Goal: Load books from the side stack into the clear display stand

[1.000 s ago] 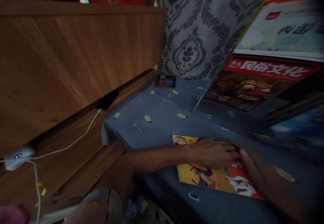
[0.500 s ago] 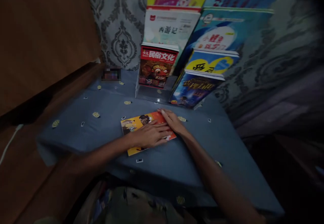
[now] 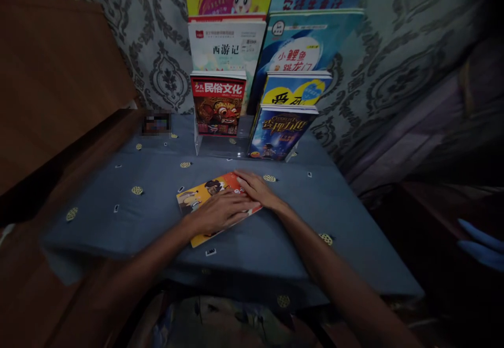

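Observation:
An orange and yellow book (image 3: pixel 202 193) lies slightly turned on the blue tablecloth, its cover showing cartoon figures. My left hand (image 3: pixel 220 212) rests flat across the middle of the cover, fingers stretched to the right. At the book's upper right edge lies my right hand (image 3: pixel 255 189), its fingers extended over the cover and partly beside the left fingertips. Both hands hide much of the cover. Beyond them, a clear display stand (image 3: pixel 220 147) holds several upright books, among them a red-topped book (image 3: pixel 219 104) and a dark blue book (image 3: pixel 281 133).
The blue tablecloth (image 3: pixel 129 232) has a pineapple pattern and drapes over the table's front edge. A small blurred-out item (image 3: pixel 156 124) is at the far left corner. Patterned wallpaper (image 3: pixel 167 75) rises behind, with a brown wooden panel (image 3: pixel 59 70) to the left.
The camera view has turned, so the table and books appear farther left. Both hands stay flat on the orange and yellow book.

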Motion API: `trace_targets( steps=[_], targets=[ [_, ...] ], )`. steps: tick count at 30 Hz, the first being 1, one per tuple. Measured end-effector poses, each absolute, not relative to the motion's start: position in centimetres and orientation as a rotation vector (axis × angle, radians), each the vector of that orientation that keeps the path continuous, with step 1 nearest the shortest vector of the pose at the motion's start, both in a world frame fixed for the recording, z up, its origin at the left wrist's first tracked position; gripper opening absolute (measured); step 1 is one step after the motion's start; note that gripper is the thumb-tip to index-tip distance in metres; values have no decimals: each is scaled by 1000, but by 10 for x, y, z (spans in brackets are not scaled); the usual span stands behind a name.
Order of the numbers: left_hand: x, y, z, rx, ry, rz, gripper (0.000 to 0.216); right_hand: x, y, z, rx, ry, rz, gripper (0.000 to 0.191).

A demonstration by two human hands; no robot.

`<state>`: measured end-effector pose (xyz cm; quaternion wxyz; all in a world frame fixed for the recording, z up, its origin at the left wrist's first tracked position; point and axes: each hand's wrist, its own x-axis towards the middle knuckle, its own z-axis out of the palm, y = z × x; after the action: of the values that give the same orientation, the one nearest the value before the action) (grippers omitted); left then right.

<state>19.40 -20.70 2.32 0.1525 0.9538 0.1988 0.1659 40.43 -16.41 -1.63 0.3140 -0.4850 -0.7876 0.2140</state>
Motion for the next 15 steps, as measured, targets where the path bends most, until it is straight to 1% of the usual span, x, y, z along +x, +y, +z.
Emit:
trace_targets(
  steps=[3, 5, 6, 9, 12, 15],
  targets=[
    [183, -198, 24, 2701, 929, 576, 37, 414, -189, -14, -1318, -2051, 554, 49],
    [175, -193, 26, 2647, 1222, 546, 35, 418, -213, -9, -1386, -1982, 491, 48],
    [171, -192, 28, 2615, 1338, 506, 35, 419, -226, -7, -1441, -1927, 433, 45],
    [166, -190, 34, 2578, 1518, 380, 35, 412, -263, 2, -1597, -1764, 279, 27],
    [169, -190, 39, 2597, 1586, 309, 35, 397, -286, 9, -1618, -1785, 416, 28],
    [172, -190, 40, 2606, 1632, 278, 35, 385, -288, 13, -1584, -1830, 582, 25]
  ],
)
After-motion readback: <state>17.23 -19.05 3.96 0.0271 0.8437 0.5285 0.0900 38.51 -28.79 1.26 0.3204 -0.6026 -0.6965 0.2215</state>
